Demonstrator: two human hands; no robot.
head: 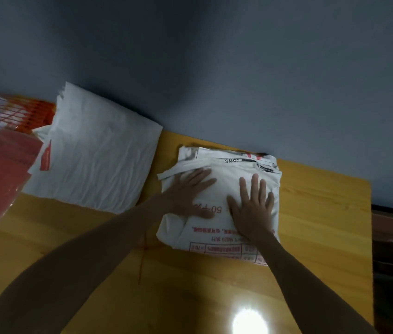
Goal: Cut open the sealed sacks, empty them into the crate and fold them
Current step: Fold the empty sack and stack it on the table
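Both hands — left (189, 192), right (253, 208) — press flat the folded sack (224, 179)

Folded white sack (217, 189), red print uppermost, flat on yellow tabletop (311, 213); creased pile of white sacks (94, 150) lying nearby at left.

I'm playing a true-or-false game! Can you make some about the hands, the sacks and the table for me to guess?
1. The left hand and right hand lie flat on the folded sack. True.
2. The table is blue. False: it is yellow wood.
3. A white sack lies left of the folded sack. True.
4. The right hand holds scissors. False: it holds nothing and its fingers are straight.
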